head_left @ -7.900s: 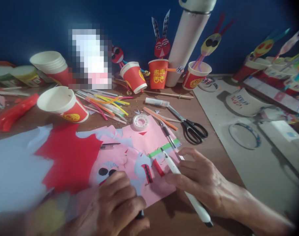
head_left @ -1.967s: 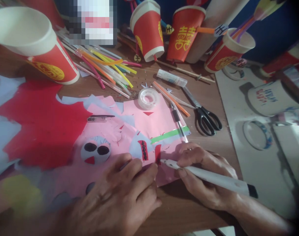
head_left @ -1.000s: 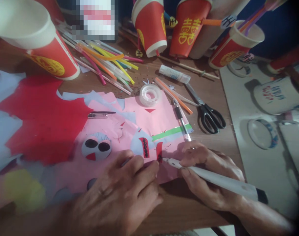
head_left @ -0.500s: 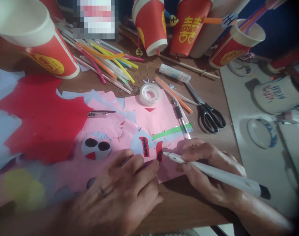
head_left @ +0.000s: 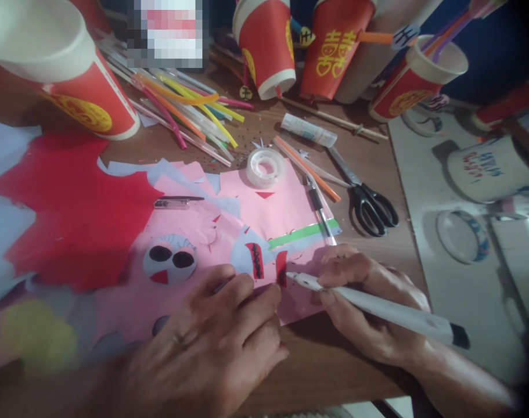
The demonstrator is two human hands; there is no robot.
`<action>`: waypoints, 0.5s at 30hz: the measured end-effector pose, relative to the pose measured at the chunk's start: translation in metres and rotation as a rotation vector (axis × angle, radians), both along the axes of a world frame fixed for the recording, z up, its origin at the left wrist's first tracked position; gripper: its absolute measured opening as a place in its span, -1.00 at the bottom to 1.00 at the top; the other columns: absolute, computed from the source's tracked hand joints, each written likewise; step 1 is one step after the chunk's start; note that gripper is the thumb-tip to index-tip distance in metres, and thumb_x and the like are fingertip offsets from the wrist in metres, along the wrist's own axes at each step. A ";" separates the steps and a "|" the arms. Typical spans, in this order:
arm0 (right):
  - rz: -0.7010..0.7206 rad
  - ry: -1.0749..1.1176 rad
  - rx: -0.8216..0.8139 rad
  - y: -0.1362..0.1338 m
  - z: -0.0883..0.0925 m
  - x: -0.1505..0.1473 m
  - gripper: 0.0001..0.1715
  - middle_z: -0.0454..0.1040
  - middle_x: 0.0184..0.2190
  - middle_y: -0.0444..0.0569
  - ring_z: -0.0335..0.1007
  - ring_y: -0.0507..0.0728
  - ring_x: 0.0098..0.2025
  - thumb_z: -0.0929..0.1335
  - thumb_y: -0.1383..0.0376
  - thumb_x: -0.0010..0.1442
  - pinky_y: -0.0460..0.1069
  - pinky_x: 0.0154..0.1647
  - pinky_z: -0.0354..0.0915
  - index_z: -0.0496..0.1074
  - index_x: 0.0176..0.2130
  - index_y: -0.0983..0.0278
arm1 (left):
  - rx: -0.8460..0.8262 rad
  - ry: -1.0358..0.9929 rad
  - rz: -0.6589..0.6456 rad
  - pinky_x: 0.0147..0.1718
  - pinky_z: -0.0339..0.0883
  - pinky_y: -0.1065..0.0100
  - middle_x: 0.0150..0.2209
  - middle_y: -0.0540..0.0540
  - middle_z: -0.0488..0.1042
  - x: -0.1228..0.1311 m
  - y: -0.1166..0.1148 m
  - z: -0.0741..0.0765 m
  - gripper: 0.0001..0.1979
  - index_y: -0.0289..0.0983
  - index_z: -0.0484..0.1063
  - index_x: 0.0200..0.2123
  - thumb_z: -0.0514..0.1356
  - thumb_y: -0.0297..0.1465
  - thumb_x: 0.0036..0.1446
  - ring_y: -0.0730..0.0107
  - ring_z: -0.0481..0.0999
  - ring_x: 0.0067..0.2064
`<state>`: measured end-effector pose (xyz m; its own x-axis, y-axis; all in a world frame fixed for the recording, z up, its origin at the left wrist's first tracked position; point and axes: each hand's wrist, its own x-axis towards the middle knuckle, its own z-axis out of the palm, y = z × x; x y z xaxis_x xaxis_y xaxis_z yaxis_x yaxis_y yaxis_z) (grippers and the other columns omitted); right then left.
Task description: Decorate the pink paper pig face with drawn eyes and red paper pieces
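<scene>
My right hand is closed around a white marker, its tip at a small red paper strip with black marks at its lower end. Curled over the pink paper, my left hand presses its fingertips at the bottom of that strip. Just left of it lies another red paper strip, with black writing down its length. A round white paper face with black eyes and a red beak lies beyond my left hand.
Scissors, a pen, a tape roll and a glue stick lie beyond my hands. Colourful straws are piled farther back. Red paper cups stand around, and red paper covers the left side.
The marker's back end has tilted slightly down and left, and its tip stays at the red strip. My left hand keeps its place.
</scene>
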<state>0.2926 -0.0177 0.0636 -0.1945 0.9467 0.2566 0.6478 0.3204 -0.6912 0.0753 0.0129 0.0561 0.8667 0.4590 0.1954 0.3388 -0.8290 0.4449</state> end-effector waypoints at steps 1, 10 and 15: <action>0.000 -0.007 0.002 -0.001 0.000 0.000 -0.81 0.43 -0.57 -0.15 0.43 0.07 -0.53 0.32 0.47 0.03 -0.05 -0.52 0.37 0.31 -0.35 0.19 | -0.003 0.004 0.004 -0.17 0.19 0.20 -0.20 0.03 0.48 0.000 0.000 0.000 -0.87 -0.24 0.42 -0.29 0.13 -0.32 0.21 0.36 0.39 -0.24; -0.005 -0.037 -0.013 0.001 0.000 -0.003 -0.84 0.47 -0.55 -0.11 0.49 0.12 -0.44 0.32 0.46 0.06 -0.02 -0.45 0.39 0.32 -0.35 0.20 | -0.003 -0.032 0.009 -0.18 0.18 0.19 -0.20 0.02 0.49 0.002 -0.001 -0.002 -0.87 -0.25 0.42 -0.32 0.15 -0.32 0.20 0.36 0.39 -0.25; -0.015 -0.049 -0.016 0.001 0.000 -0.003 -0.85 0.47 -0.54 -0.12 0.48 0.10 -0.44 0.32 0.44 0.08 -0.04 -0.41 0.40 0.32 -0.34 0.20 | -0.012 -0.023 -0.001 -0.19 0.19 0.19 -0.22 0.03 0.49 0.002 0.000 -0.002 -0.88 -0.25 0.42 -0.31 0.14 -0.34 0.20 0.36 0.39 -0.25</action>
<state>0.2891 -0.0163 0.0635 -0.1926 0.9535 0.2319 0.6856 0.2999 -0.6633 0.0771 0.0128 0.0538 0.8623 0.4611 0.2094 0.3280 -0.8235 0.4629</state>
